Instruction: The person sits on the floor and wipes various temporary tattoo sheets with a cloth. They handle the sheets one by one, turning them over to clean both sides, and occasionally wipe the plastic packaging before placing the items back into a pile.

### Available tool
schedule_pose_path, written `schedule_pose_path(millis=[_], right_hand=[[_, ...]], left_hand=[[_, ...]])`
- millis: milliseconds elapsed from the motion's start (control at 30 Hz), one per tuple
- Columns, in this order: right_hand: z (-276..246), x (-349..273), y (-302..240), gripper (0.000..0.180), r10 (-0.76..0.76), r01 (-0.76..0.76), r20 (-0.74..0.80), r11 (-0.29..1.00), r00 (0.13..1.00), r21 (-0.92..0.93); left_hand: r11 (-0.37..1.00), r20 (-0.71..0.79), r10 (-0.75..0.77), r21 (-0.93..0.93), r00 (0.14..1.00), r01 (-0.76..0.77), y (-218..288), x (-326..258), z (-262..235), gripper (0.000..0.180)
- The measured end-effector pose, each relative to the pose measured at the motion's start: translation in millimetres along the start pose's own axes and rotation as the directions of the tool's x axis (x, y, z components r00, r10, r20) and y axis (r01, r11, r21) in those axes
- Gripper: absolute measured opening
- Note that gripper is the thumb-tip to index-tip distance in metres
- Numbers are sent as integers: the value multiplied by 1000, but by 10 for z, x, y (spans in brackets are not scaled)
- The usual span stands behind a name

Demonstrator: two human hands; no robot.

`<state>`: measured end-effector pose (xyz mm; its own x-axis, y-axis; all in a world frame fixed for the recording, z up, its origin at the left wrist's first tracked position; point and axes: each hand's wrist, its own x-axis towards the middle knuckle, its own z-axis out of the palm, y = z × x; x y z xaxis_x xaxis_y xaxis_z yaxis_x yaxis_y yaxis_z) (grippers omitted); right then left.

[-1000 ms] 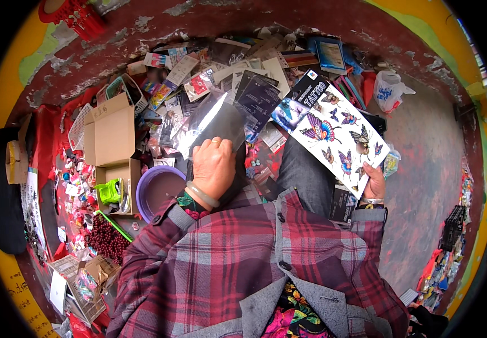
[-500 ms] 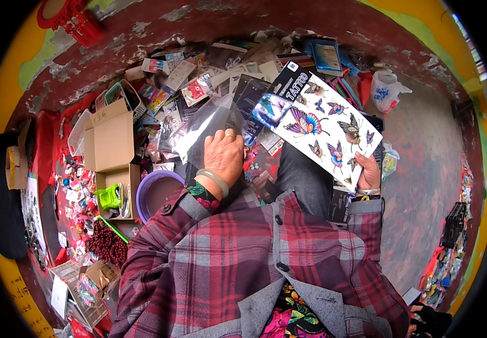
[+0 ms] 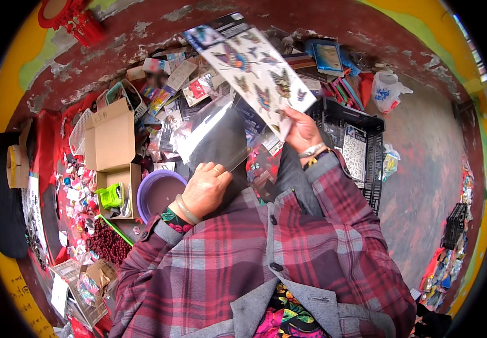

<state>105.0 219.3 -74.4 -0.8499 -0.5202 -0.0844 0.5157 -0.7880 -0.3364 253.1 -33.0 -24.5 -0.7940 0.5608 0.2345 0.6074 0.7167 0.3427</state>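
My right hand (image 3: 304, 130) pinches the lower corner of a white butterfly tattoo sheet (image 3: 257, 73) with a dark header. The sheet is raised and tilted over the pile, header toward the far left. In my left hand (image 3: 203, 188) is the near edge of a clear plastic sleeve (image 3: 212, 132), its fingers closed on it above my lap. The sleeve lies slanted and glossy, with nothing visible inside. A black plastic crate (image 3: 374, 163) stands beside my right forearm, and a patterned black-and-white sheet (image 3: 354, 153) lies in it.
Packets and cards (image 3: 181, 76) heap up along the peeling wall. Left of me stand a purple basin (image 3: 159, 179), an open cardboard box (image 3: 108, 138) and dark red beads (image 3: 108, 242). A white plastic bag (image 3: 387, 90) sits at the far right on the floor.
My right hand has carried the tattoo sheet left and away from me, uncovering the crate. My left hand has slid back toward me along the sleeve.
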Motion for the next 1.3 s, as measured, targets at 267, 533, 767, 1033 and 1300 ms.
schedule_pose_path(millis=[267,533,767,1033,1300], right_hand=[[495,401,322,35,231,-239,-67,957,971,-162],[428,362,473,38,134,-135,-50,991,990,-24],[316,176,716,34,-45,61,-187,995,981,82],[265,164,750,35,-9,21,-141,996,990,84],[251,169,732,37,29,-19,-110,996,994,93]], left_hand=[[988,-34,31,-152,999,-35,-156,-139,-195,15],[970,-118,-222,77,968,232,-209,34,-231,31],[963,-356,-198,101,913,248,-412,211,-411,27],[982,-245,-186,-26,951,186,-235,262,-44,37],[960,-160,-279,-51,947,274,-239,327,-98,28]])
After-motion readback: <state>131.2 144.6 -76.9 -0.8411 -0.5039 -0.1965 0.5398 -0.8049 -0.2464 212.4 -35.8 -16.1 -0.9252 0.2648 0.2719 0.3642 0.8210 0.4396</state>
